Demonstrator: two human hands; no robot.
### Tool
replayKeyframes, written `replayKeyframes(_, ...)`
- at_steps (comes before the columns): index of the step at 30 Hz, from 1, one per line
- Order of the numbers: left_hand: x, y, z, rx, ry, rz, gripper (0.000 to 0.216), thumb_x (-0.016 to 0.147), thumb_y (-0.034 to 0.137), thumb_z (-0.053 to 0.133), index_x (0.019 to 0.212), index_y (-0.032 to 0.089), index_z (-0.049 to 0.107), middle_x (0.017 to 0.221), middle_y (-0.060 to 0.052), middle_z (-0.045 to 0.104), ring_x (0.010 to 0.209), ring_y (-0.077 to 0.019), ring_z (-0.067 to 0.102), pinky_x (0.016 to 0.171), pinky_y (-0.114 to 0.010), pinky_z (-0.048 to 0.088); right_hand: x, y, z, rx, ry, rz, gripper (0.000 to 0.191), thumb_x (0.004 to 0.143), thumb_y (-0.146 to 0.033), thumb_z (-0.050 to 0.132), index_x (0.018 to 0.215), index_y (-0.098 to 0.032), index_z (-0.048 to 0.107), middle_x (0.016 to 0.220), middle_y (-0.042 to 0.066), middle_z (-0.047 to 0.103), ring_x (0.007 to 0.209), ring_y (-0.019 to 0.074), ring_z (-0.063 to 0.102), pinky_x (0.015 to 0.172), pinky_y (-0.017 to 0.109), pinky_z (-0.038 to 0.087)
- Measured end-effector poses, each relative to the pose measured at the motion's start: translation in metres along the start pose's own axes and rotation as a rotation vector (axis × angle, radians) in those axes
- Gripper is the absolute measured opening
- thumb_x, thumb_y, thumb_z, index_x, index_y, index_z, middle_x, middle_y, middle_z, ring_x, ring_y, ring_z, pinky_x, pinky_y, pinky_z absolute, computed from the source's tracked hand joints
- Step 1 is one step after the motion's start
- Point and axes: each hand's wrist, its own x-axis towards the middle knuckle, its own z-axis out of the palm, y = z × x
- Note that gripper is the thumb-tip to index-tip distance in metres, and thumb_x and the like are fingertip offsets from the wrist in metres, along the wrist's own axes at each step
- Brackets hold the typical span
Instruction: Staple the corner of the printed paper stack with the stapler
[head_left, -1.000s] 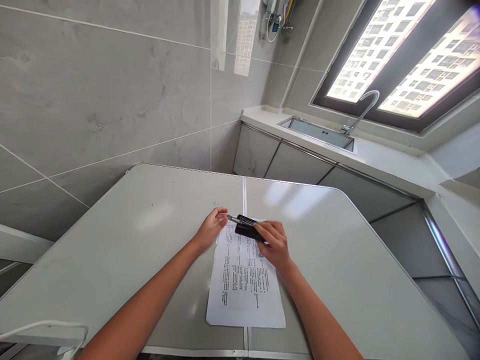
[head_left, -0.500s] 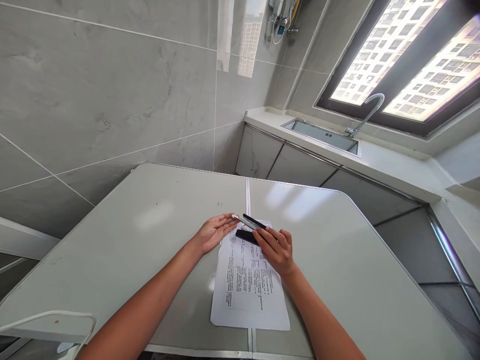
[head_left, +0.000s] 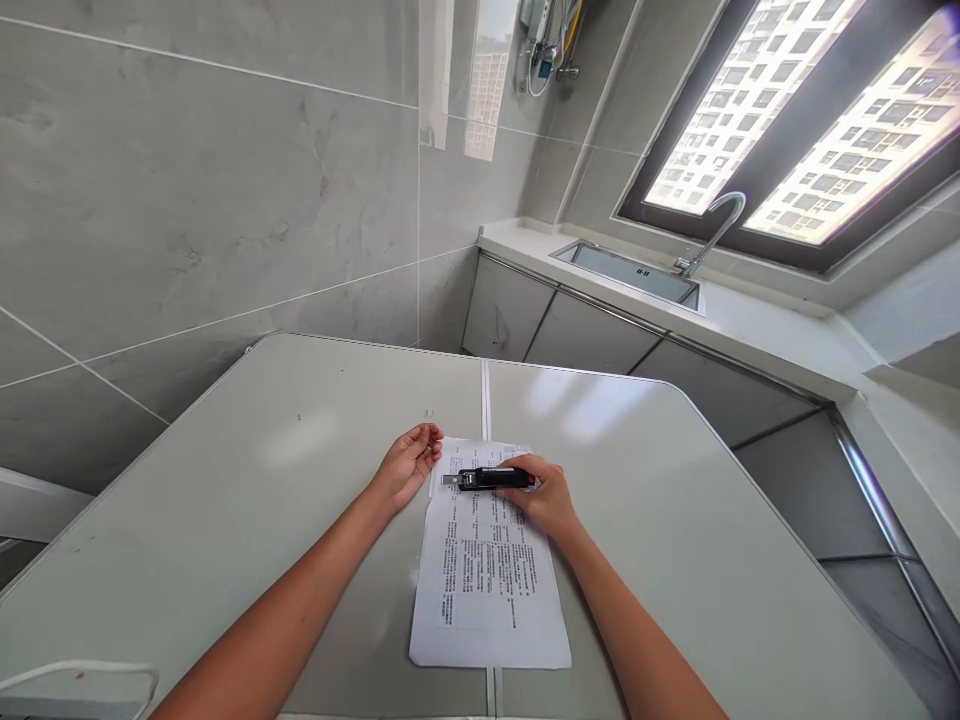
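My right hand (head_left: 541, 490) grips a black stapler (head_left: 491, 478) from its right end, low over the upper part of a printed sheet of paper (head_left: 491, 640). A narrow metal piece sticks out of the stapler's left end. My left hand (head_left: 409, 465) is beside the sheet's upper left edge, palm turned up and fingers curled together. Something tiny may be between those fingertips, too small to name. Just beyond them a small staple-like bit (head_left: 430, 412) lies on the table.
The pale folding table (head_left: 337, 560) has a metal seam down its middle. A white cable (head_left: 82, 665) crosses its near left corner. Behind stand a tiled wall (head_left: 225, 180) and a counter with a sink (head_left: 630, 270) and a tap (head_left: 720, 225).
The stapler, earlier held tilted with its arms spread apart, now lies level and pointing left. My left hand has drawn away from it, and its extended fingers have curled.
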Motion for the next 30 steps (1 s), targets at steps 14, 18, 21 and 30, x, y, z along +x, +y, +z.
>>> replayKeyframes(14, -0.039, -0.001, 0.044, 0.472, -0.146, 0.230, 0.025, 0.094, 0.034, 0.070, 0.114, 0.019, 0.067, 0.109, -0.011, 0.075, 0.107, -0.0251, 0.068, 0.105, -0.040, 0.046, -0.007, -0.017, 0.009, -0.362, 0.323, -0.638, 0.038, 0.093, -0.027, 0.071, 0.130, -0.031, 0.063, 0.118, 0.009, 0.070, 0.109, 0.0253, 0.063, 0.097, 0.045, 0.051)
replayKeyframes(18, -0.059, -0.016, 0.053, 0.765, -0.287, 0.277, 0.030, 0.098, 0.036, 0.063, 0.125, 0.024, 0.069, 0.129, -0.010, 0.071, 0.131, -0.0289, 0.058, 0.117, -0.042, 0.037, -0.022, -0.020, 0.029, -0.497, 0.399, -0.852, 0.033, 0.093, -0.026, 0.072, 0.125, -0.035, 0.066, 0.102, 0.004, 0.071, 0.093, 0.0191, 0.064, 0.093, 0.039, 0.053)
replayKeyframes(21, -0.067, -0.025, 0.055, 0.879, -0.423, 0.243, 0.034, 0.103, 0.037, 0.052, 0.131, 0.025, 0.068, 0.141, -0.010, 0.063, 0.130, -0.0290, 0.059, 0.114, -0.042, 0.042, -0.028, -0.018, 0.036, -0.506, 0.407, -0.932, 0.032, 0.088, -0.016, 0.074, 0.114, -0.033, 0.071, 0.097, 0.002, 0.072, 0.086, 0.0168, 0.063, 0.088, 0.036, 0.053)
replayKeyframes(30, -0.070, -0.028, 0.054, 0.894, -0.536, 0.303, 0.041, 0.103, 0.034, 0.052, 0.141, 0.024, 0.058, 0.141, -0.013, 0.061, 0.130, -0.0307, 0.057, 0.115, -0.045, 0.040, -0.026, -0.025, 0.020, -0.491, 0.351, -0.966, 0.038, 0.087, -0.009, 0.074, 0.116, -0.034, 0.073, 0.099, -0.001, 0.074, 0.087, 0.0149, 0.064, 0.087, 0.034, 0.054)
